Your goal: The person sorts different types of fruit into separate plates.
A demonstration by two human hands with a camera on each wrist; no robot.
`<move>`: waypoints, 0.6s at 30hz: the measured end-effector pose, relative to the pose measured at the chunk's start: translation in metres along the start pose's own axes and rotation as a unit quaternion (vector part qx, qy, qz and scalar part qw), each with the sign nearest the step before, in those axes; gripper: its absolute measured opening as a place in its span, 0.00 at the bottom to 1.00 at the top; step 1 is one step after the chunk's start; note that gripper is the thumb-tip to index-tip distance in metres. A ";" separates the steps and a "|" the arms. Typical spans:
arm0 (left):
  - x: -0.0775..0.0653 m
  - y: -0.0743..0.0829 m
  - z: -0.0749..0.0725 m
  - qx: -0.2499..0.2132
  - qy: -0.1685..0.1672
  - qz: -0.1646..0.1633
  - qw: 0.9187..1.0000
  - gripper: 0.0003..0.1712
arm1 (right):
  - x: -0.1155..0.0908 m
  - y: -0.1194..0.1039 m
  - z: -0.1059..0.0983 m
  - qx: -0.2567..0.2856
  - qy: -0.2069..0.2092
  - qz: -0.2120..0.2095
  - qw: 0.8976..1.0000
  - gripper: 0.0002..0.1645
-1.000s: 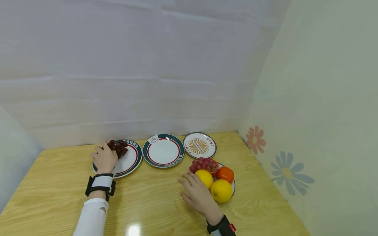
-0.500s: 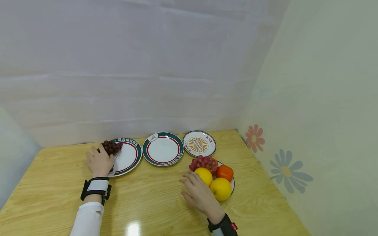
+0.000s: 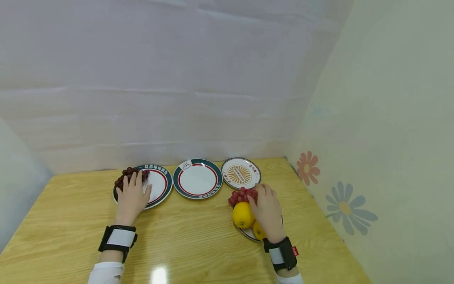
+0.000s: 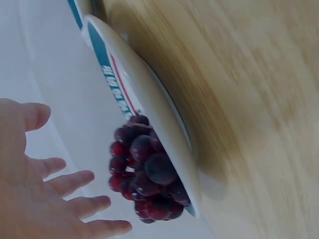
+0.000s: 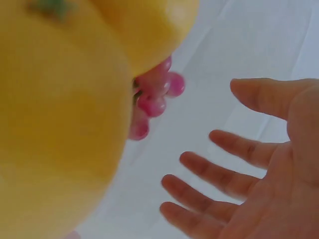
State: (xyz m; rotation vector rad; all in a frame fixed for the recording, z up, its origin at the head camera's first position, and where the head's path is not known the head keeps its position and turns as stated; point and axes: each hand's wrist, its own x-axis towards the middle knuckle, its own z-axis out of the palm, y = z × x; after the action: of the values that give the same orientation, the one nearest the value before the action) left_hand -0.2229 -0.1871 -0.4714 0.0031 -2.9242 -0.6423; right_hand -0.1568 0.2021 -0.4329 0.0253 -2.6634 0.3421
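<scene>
Dark grapes, bunched along the left side of a green-rimmed plate on the tabletop. Near but clear of them, left hand, fingers spread, gripping nothing. To the right, a second green-rimmed plate, then a smaller sunburst-printed plate. Nearer, a fruit plate with two yellow fruits and pink grapes; close by, right hand, fingers loosely extended, holding nothing.

Light wood-grain tabletop, pale on three sides

Creased whitish sheeting covers the back. Pale green right wall carries a coral flower print and larger blue-gray flower print, lower down. Pale left wall. Glare spot shines at near edge.
</scene>
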 end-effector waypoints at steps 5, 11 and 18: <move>-0.021 0.016 0.002 0.010 -0.023 0.011 1.000 0.38 | 0.010 0.006 0.002 0.000 -0.074 0.061 0.995 0.34; -0.051 0.032 0.012 0.036 -0.035 0.026 0.998 0.38 | 0.013 0.005 0.007 0.011 -0.151 0.064 0.986 0.38; -0.082 0.051 0.019 0.021 -0.043 0.034 0.998 0.36 | 0.012 0.000 0.013 0.009 -0.207 0.074 0.976 0.36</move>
State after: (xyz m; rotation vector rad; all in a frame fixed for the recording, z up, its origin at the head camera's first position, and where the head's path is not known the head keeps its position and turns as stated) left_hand -0.1429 -0.1303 -0.4785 -0.1212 -3.0037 -0.5857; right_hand -0.1732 0.1991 -0.4384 -0.1096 -3.0838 0.4515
